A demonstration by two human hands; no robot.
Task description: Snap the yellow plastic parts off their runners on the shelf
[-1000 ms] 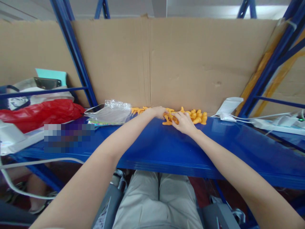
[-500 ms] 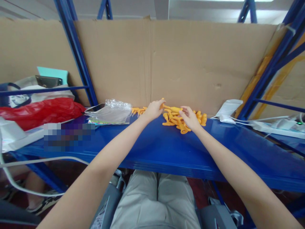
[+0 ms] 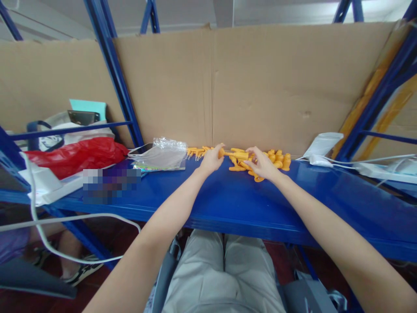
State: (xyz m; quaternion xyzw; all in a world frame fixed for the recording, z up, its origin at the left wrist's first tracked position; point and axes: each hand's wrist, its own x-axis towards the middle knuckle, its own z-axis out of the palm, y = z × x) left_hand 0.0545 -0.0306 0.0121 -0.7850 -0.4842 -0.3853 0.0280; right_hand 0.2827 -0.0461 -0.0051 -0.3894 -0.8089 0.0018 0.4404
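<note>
A heap of small orange plastic parts (image 3: 276, 159) lies at the back of the blue shelf (image 3: 228, 200), against the cardboard wall. My left hand (image 3: 211, 160) is closed on one end of an orange part (image 3: 236, 154), held just above the heap. My right hand (image 3: 263, 164) pinches the other end of the same orange part with fingers and thumb. More orange parts (image 3: 196, 151) lie in a row to the left of my left hand.
A clear plastic bag (image 3: 163, 153) and a phone (image 3: 140, 150) lie to the left of the heap. Further left are a red bag (image 3: 74, 156) and a white cable (image 3: 48, 217). At the right stand a white pouch (image 3: 321, 145) and a power strip (image 3: 384, 171).
Both hands rose out of the heap with an orange part between them. They now hold it a little lower and closer together than half a second ago. The camera shifted slightly.
</note>
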